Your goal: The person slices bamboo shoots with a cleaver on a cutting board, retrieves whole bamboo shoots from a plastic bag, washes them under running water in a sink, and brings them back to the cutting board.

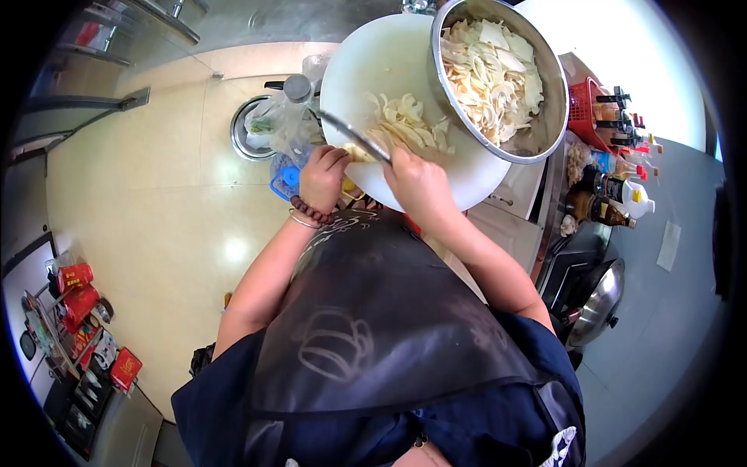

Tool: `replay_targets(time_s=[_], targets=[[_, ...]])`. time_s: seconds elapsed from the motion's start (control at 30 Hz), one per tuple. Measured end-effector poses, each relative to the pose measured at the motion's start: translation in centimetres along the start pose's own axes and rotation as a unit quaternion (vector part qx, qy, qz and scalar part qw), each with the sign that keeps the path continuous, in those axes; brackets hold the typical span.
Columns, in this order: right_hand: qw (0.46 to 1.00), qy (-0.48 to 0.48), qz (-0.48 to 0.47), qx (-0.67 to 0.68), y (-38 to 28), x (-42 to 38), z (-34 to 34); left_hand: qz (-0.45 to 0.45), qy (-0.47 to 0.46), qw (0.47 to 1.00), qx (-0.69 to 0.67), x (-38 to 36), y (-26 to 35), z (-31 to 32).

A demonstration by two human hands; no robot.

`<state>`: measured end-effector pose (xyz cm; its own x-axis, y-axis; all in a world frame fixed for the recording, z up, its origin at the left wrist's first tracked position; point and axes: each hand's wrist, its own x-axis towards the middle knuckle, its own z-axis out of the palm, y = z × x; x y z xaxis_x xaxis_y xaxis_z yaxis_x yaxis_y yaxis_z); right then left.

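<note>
My right hand (418, 187) is wrapped round the handle of a knife (354, 134), whose blade points up and left over the round white cutting board (373, 58). Just left of it, my left hand (324, 177), with beads and a bangle at the wrist, presses its fingers on a pale piece (357, 154) at the board's near left edge, beside the blade. Pale slices (412, 124) lie in a loose pile right of the knife. A steel bowl (557, 105) full of similar slices (494, 82) overlaps the board's right side.
Left of the board are a lidded clear container (297, 89), a round metal basin (236, 134) and a blue item (288, 177). Bottles (615, 188), a red basket (580, 113) and a wok lid (603, 303) line the right. A shelf with red packages (78, 300) stands far left.
</note>
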<state>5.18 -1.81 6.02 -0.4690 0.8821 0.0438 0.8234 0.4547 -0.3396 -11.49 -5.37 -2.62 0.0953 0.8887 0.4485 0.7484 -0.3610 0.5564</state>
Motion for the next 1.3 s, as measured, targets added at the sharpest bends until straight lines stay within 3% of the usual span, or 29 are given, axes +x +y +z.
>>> replay_targets(time_s=[0.1, 0.3, 0.4, 0.5, 0.57, 0.6, 0.67, 0.7, 0.77, 0.8, 0.93, 1.17, 1.3], targets=[[0.998, -0.054, -0.003, -0.036, -0.6, -0.9, 2.6, 0.004, -0.005, 1.000, 0.015, -0.5, 0.4, -0.1], [0.994, 0.077, 0.009, 0.075, -0.6, 0.0, 0.6, 0.004, -0.025, 0.999, -0.030, 0.5, 0.1, 0.3], [0.985, 0.084, 0.083, 0.124, -0.2, -3.2, -4.0, -0.101, 0.068, 0.988, -0.098, 1.1, 0.5, 0.2], [0.970, 0.099, 0.163, 0.152, 1.7, -8.3, -5.0, -0.097, 0.055, 0.993, -0.048, 1.6, 1.2, -1.6], [0.897, 0.057, 0.361, 0.250, 2.8, -11.6, -4.5, -0.062, -0.001, 0.996, -0.062, 0.7, 2.2, -1.5], [0.893, 0.062, 0.368, 0.250, 3.1, -12.6, -4.1, -0.027, -0.052, 0.997, -0.057, 0.9, 3.9, -1.6], [0.757, 0.125, 0.482, 0.424, 3.9, -14.4, -3.2, 0.054, -0.134, 0.989, -0.017, 0.6, 5.0, 0.0], [0.752, 0.134, 0.488, 0.423, 4.5, -15.1, -2.5, 0.062, -0.139, 0.988, -0.022, 1.2, 5.3, 0.3], [0.657, 0.210, 0.501, 0.523, 5.8, -16.2, -0.7, -0.053, -0.140, 0.988, 0.041, 2.8, 5.2, 0.5], [0.634, 0.224, 0.515, 0.531, 6.6, -16.8, 0.5, -0.085, -0.152, 0.982, 0.075, 3.3, 4.3, 0.9], [0.581, 0.240, 0.530, 0.568, 7.0, -16.4, 2.6, -0.044, -0.233, 0.970, 0.058, 5.8, 3.6, 2.0], [0.660, 0.171, 0.451, 0.576, 4.1, -9.2, 4.4, -0.024, -0.228, 0.972, 0.051, 8.3, 6.8, 5.7], [0.651, 0.141, 0.437, 0.605, 3.1, -6.7, 4.8, -0.001, -0.130, 0.991, 0.010, 8.5, 7.0, 7.0]])
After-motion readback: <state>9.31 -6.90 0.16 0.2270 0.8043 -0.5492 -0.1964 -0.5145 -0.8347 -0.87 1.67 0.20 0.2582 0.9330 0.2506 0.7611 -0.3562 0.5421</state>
